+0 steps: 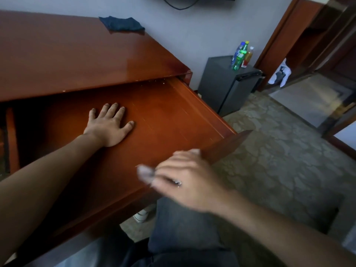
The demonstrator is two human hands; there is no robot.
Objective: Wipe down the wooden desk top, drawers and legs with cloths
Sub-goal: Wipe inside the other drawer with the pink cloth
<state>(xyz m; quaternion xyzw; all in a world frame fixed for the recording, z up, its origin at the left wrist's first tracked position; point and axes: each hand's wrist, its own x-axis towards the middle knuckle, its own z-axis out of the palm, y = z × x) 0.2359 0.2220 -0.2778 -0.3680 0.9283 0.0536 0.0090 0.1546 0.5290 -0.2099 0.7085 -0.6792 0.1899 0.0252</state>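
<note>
The reddish wooden desk top [67, 54] slopes across the upper left. Its wide drawer [173, 116] is pulled far out. My left hand [108, 125] rests flat on the drawer bottom, fingers spread and straight. At the drawer's front edge, my right hand [185, 178] is blurred with motion; its fingers curl round a small pale cloth [144, 174] that sticks out to the left. A dark blue cloth [121, 24] lies crumpled on the far corner of the desk top, away from both hands.
A small dark fridge [227, 83] stands right of the desk with several drink bottles [240, 54] on top. Patterned carpet [279, 151] covers the floor. A wooden door frame [277, 35] and a doorway lie at the far right. My knee in dark trousers [183, 228] is below the drawer.
</note>
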